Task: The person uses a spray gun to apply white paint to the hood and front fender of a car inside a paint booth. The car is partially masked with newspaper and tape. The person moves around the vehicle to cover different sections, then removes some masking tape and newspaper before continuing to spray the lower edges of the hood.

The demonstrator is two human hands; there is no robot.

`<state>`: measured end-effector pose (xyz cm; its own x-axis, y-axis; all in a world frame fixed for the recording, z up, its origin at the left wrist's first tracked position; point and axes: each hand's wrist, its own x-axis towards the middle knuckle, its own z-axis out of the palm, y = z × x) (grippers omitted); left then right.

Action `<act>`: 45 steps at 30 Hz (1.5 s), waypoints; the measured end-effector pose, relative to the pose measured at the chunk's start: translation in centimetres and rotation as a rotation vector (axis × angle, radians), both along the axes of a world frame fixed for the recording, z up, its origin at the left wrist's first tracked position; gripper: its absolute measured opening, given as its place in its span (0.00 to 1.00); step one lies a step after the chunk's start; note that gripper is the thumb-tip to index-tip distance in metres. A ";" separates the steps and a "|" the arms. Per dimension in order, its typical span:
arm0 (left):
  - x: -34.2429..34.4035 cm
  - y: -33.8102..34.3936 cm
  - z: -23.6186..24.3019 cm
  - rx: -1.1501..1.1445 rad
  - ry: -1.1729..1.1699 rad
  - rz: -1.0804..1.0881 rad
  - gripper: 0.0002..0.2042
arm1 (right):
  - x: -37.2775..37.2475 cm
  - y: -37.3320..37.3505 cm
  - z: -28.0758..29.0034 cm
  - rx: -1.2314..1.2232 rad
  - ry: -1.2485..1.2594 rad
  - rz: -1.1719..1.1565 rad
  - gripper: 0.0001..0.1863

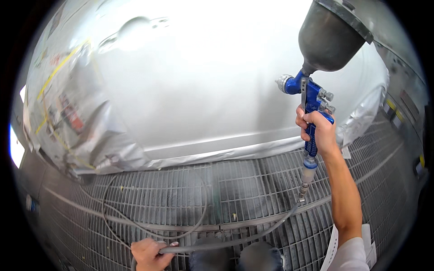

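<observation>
My right hand is closed around the grip of a blue spray gun, held upright at the right. A dark grey paint cup sits on top of the gun, and its silver nozzle points left across the car panel. Below the grip, a fitting joins the gun to a grey air hose. Low in the view, my left hand grips that hose, which curves up to the gun. The silver-white car door panel stands in front of me, its handle recess at the upper left.
Masking film with yellow tape covers the car's left part; more film hangs at the right. Hose loops lie on the metal floor grating. My shoes show at the bottom edge.
</observation>
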<state>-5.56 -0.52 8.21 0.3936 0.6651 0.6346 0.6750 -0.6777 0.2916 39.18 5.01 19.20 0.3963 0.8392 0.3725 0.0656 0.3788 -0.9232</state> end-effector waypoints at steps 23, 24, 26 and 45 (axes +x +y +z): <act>22.1 -3.1 -1.0 -0.314 0.159 -0.332 0.12 | 33.2 -10.9 -1.0 0.022 0.013 -0.609 0.06; 22.2 -3.1 -0.9 -0.332 0.143 -0.327 0.13 | 33.4 -10.8 -0.7 0.017 0.011 -0.675 0.06; 21.9 -2.7 -1.3 -0.233 0.165 -0.298 0.12 | 33.5 -10.6 -0.2 0.007 0.005 -0.804 0.07; 2.0 0.9 2.7 0.020 -0.135 0.063 0.11 | 5.8 -3.4 3.5 -0.043 0.063 -0.295 0.06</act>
